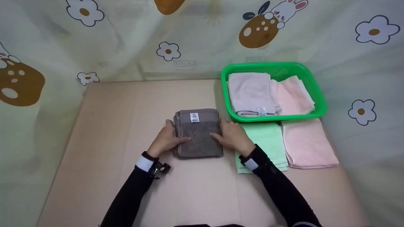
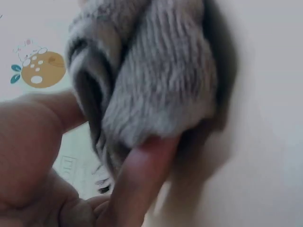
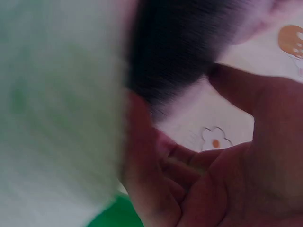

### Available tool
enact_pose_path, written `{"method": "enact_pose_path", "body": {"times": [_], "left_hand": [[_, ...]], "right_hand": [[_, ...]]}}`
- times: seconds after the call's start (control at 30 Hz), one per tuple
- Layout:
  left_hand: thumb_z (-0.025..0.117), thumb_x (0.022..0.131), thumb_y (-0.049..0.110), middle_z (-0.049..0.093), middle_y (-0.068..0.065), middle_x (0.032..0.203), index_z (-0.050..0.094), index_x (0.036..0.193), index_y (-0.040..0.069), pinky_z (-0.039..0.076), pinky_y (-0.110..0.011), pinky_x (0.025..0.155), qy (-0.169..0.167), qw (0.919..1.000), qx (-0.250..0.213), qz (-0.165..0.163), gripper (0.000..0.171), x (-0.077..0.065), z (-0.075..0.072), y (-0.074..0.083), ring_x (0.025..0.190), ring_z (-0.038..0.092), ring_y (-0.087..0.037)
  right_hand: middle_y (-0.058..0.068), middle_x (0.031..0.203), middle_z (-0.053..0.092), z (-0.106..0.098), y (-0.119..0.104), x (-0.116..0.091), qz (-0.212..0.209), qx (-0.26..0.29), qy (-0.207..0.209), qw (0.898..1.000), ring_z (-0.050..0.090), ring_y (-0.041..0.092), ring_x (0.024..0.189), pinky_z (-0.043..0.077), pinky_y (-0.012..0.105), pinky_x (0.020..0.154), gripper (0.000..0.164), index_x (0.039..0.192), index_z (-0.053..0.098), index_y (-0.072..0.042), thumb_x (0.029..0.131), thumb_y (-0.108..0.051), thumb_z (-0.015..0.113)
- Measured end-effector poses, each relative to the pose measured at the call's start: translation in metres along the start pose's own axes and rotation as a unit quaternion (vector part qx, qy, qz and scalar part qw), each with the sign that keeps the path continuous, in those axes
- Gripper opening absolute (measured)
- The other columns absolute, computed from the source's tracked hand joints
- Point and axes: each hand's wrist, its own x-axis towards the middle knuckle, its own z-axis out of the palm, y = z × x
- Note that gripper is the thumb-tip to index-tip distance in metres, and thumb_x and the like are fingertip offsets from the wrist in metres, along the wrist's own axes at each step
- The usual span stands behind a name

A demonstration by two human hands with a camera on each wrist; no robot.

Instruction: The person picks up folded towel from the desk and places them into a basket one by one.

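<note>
A folded dark grey towel (image 1: 200, 143) with a white label near its far edge lies at the middle of the table. My left hand (image 1: 165, 138) grips its left side, thumb across the top. On the opposite side my right hand (image 1: 235, 135) holds it the same way, thumb on the upper face. Close up in the left wrist view, a finger of the left hand (image 2: 28, 151) is tucked against the layered folds of the towel (image 2: 161, 71). In the dim right wrist view, the right hand (image 3: 222, 179) has thumb and fingers around the towel's side (image 3: 175, 47).
A green plastic basket (image 1: 274, 119) at the back right holds a light grey towel (image 1: 249, 91) and a pink towel (image 1: 292, 96). In front of it lie a folded mint-green towel (image 1: 265, 145), partly under my right wrist, and another pink towel (image 1: 309, 145). Patterned cloth (image 1: 126, 41) hangs behind.
</note>
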Motion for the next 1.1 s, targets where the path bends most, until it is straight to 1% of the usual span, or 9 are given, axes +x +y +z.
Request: {"method": "enact_pose_path", "body": {"times": [0.1,0.2,0.37,0.5,0.6,0.73,0.9,1.0,1.1], "left_hand": [[0.086,0.085,0.034,0.066,-0.027,0.123,0.045,0.137,-0.007,0.055,-0.048,0.098,-0.006,0.9999,0.012,0.008,0.078,0.002,0.002,0.000,0.111,0.069,-0.036],[0.082,0.089,0.030,0.067,-0.027,0.130,0.051,0.143,-0.003,0.053,-0.050,0.102,-0.020,0.9992,0.023,0.027,0.070,0.000,0.004,0.000,0.117,0.068,-0.037],[0.077,0.093,0.027,0.071,-0.023,0.125,0.060,0.138,0.002,0.055,-0.048,0.099,-0.031,0.9978,0.044,0.039,0.054,-0.002,0.006,0.003,0.110,0.071,-0.033],[0.075,0.095,0.027,0.074,-0.019,0.117,0.066,0.129,0.002,0.057,-0.046,0.092,-0.038,0.9967,0.059,0.041,0.043,-0.003,0.006,0.005,0.101,0.073,-0.028],[0.075,0.096,0.026,0.075,-0.018,0.114,0.067,0.126,0.002,0.058,-0.045,0.090,-0.034,0.9956,0.067,0.056,0.039,-0.007,0.004,0.008,0.098,0.072,-0.026],[0.076,0.094,0.024,0.076,-0.017,0.107,0.068,0.122,0.000,0.060,-0.043,0.081,-0.005,0.9928,0.075,0.093,0.037,-0.020,-0.006,0.020,0.089,0.073,-0.025],[0.078,0.094,0.023,0.077,-0.015,0.102,0.069,0.116,0.000,0.058,-0.040,0.077,0.042,0.9869,0.075,0.137,0.033,-0.031,-0.018,0.044,0.085,0.073,-0.023],[0.077,0.094,0.024,0.077,-0.013,0.100,0.070,0.111,0.000,0.056,-0.038,0.076,0.061,0.9851,0.067,0.146,0.031,-0.026,-0.016,0.060,0.085,0.071,-0.021],[0.076,0.095,0.026,0.076,-0.013,0.099,0.070,0.111,0.000,0.055,-0.038,0.075,0.070,0.9836,0.058,0.156,0.030,-0.011,-0.007,0.080,0.084,0.069,-0.022]], "right_hand": [[0.035,0.129,0.064,0.006,0.002,0.003,0.002,0.041,-0.043,0.998,0.066,0.043,0.119,0.054,0.052,0.101,0.092,0.155,0.031,0.012,0.098,-0.050,0.068],[0.039,0.148,0.048,0.011,0.002,0.005,-0.004,0.082,-0.082,0.993,0.055,0.045,0.135,0.047,0.052,0.111,0.097,0.158,0.019,0.014,0.099,-0.046,0.068],[0.038,0.152,0.043,0.012,0.001,0.007,-0.033,0.110,-0.083,0.990,0.052,0.044,0.137,0.045,0.050,0.114,0.093,0.158,0.016,0.015,0.099,-0.031,0.071],[0.037,0.143,0.053,0.010,0.001,0.007,-0.069,0.106,-0.060,0.990,0.058,0.044,0.130,0.049,0.051,0.108,0.087,0.156,0.024,0.015,0.097,-0.024,0.074],[0.030,0.129,0.064,0.004,-0.001,0.006,-0.095,0.113,-0.039,0.988,0.066,0.039,0.119,0.055,0.050,0.098,0.071,0.148,0.037,0.007,0.096,-0.022,0.075],[0.017,0.117,0.069,-0.014,-0.005,0.001,-0.131,0.136,0.007,0.982,0.068,0.029,0.105,0.056,0.045,0.088,0.053,0.134,0.048,-0.004,0.094,-0.023,0.077],[0.012,0.119,0.067,-0.040,-0.006,-0.006,-0.163,0.174,0.066,0.969,0.062,0.025,0.097,0.052,0.041,0.082,0.049,0.134,0.052,-0.006,0.095,-0.022,0.077],[0.013,0.125,0.066,-0.053,0.001,-0.007,-0.169,0.177,0.099,0.965,0.063,0.024,0.103,0.053,0.042,0.087,0.050,0.138,0.052,-0.005,0.096,-0.020,0.075],[0.015,0.128,0.066,-0.067,0.015,-0.008,-0.164,0.164,0.142,0.962,0.064,0.026,0.105,0.053,0.043,0.089,0.050,0.140,0.052,-0.003,0.097,-0.017,0.074]]}}
